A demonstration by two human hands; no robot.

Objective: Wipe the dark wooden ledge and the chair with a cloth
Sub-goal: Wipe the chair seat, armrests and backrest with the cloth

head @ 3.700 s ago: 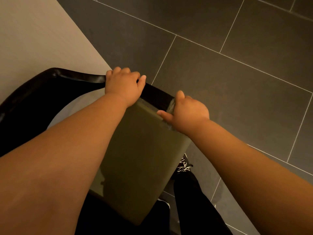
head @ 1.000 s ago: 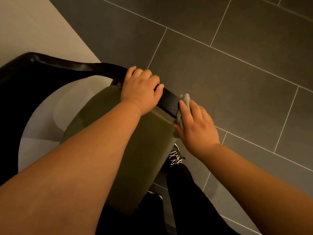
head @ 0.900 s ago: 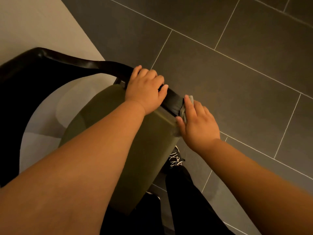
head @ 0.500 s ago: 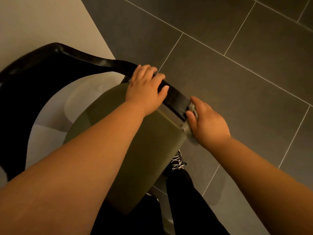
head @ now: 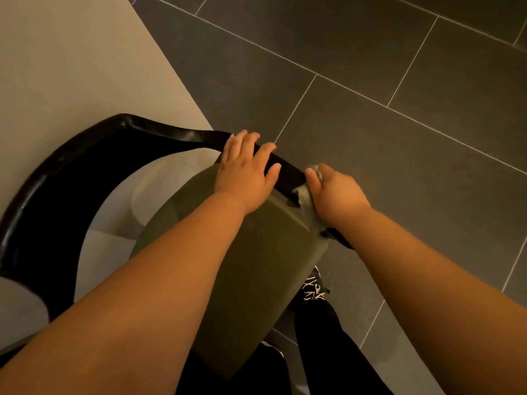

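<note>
The chair has a glossy black curved back rail (head: 94,146) and an olive-green upholstered seat (head: 256,275). My left hand (head: 246,172) grips the rail where it meets the seat's far corner, fingers curled over it. My right hand (head: 335,195) presses a small grey cloth (head: 305,201) against the end of the rail at the seat's right corner. Most of the cloth is hidden under my palm. The dark wooden ledge is not in view.
A pale beige tabletop (head: 71,67) fills the upper left, with the chair rail curving under its edge. Dark grey floor tiles (head: 399,152) spread to the right. My black trouser leg and patterned shoe (head: 313,289) stand just right of the seat.
My right hand has slid the cloth along the end of the rail near the seat corner. My left hand keeps its grip on the rail. The view has shifted slightly.
</note>
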